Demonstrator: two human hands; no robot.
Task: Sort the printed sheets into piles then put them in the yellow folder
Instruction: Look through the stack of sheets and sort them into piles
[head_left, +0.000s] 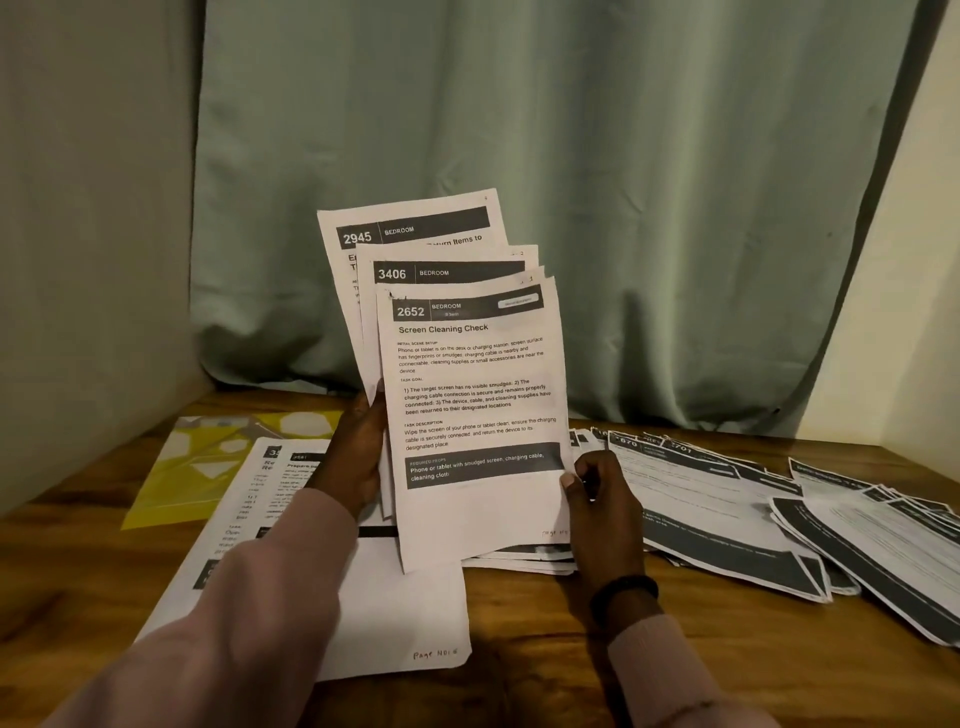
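both hands (358, 452) hold fanned sheets (475, 395); yellow folder (208, 457) lies flat.

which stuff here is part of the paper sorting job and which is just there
Part of the job:
held sheets, gripped by left hand and right hand
left pile
spread sheets
yellow folder

Just there:
curtain
wooden table
black wristband

Left hand (358, 447), right hand (597, 493) hold fanned sheets (472, 395) above table (545, 649).
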